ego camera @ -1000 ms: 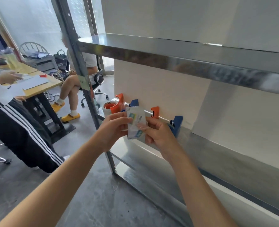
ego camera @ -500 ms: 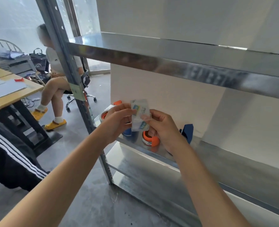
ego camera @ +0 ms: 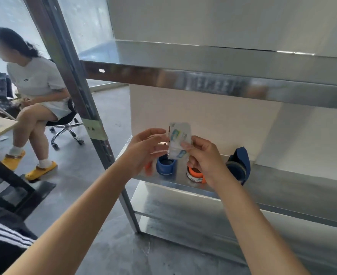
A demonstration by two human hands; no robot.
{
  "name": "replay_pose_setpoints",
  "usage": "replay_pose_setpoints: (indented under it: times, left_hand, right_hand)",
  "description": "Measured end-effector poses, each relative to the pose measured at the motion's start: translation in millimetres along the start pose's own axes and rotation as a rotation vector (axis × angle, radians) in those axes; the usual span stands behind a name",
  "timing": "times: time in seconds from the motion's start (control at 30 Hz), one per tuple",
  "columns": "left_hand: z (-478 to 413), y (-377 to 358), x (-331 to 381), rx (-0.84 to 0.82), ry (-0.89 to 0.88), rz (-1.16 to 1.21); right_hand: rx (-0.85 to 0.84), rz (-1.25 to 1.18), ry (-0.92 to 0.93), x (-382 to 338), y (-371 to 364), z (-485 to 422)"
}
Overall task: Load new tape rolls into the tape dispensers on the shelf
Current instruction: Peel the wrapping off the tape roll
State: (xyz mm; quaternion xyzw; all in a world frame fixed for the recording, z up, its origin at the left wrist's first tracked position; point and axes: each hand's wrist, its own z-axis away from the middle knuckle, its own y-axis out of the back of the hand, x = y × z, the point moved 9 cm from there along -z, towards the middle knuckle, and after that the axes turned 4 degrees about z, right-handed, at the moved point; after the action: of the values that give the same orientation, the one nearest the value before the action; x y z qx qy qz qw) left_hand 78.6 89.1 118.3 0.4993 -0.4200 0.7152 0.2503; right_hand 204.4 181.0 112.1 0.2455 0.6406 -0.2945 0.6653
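Holding the tape packet [ego camera: 179,138] up in front of the middle shelf [ego camera: 282,181], pinched along its lower right side between thumb and fingers of the right hand [ego camera: 205,158], probably to bring the wrapper into plain view and within reach of both hands for opening. Hovering the left hand [ego camera: 144,150] just beside the packet's left edge, fingers loosely spread and gripping nothing; contact with the wrapper impossible to tell. Judging by that pose, poised to take or tear the wrapper.

Working directly above the dispensers, likely so as to seat the roll with little travel: a blue dispenser [ego camera: 165,165] just under the packet, an orange dispenser [ego camera: 195,173] partly hidden below the right wrist, a dark blue dispenser [ego camera: 241,165] farther right, and an orange sliver [ego camera: 148,167] behind the left hand, too hidden to name. Not yet loading anything; packet seemingly wrapped and held clear above the row.
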Motion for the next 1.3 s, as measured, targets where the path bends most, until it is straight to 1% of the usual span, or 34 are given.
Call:
replay_pose_setpoints:
  times: [0.07,0.13,0.27,0.43,0.53,0.67,0.8,0.93,1.07,1.17,1.3]
  left_hand:
    - [-9,26,-12,0.098,0.03,0.007]
    - [-16,44,-26,0.18,0.053,-0.035]
    - [-32,54,-58,0.204,0.096,-0.1]
    - [-58,60,-83,0.235,0.13,-0.161]
    - [-70,69,-98,0.292,0.148,-0.194]
    - [-80,94,-125,0.438,0.2,-0.383]
    - [-84,96,-149,0.476,0.267,-0.49]
    - [-85,90,-150,0.562,0.265,-0.542]
    - [-82,88,-151,0.612,0.282,-0.405]
    - [-84,81,-152,0.579,0.31,-0.223]
    - [-87,72,-156,0.532,0.427,0.004]
  right_hand:
    - [0.012,0.015,-0.005,6,2,-3]
    - [0.02,0.01,-0.018,11,4,-6]
    - [0.026,0.026,-0.051,25,7,-16]
    - [-0.017,0.088,-0.056,38,5,-36]
    - [-0.01,0.078,-0.073,46,8,-44]
    - [-0.004,0.047,-0.093,60,12,-49]
    - [-0.008,0.061,-0.121,66,16,-44]
    - [0.007,0.065,-0.123,64,25,-38]
    - [0.038,0.072,-0.127,64,38,-36]
    - [0.054,0.089,-0.117,61,45,-33]
    - [0.058,0.086,-0.122,62,50,-28]
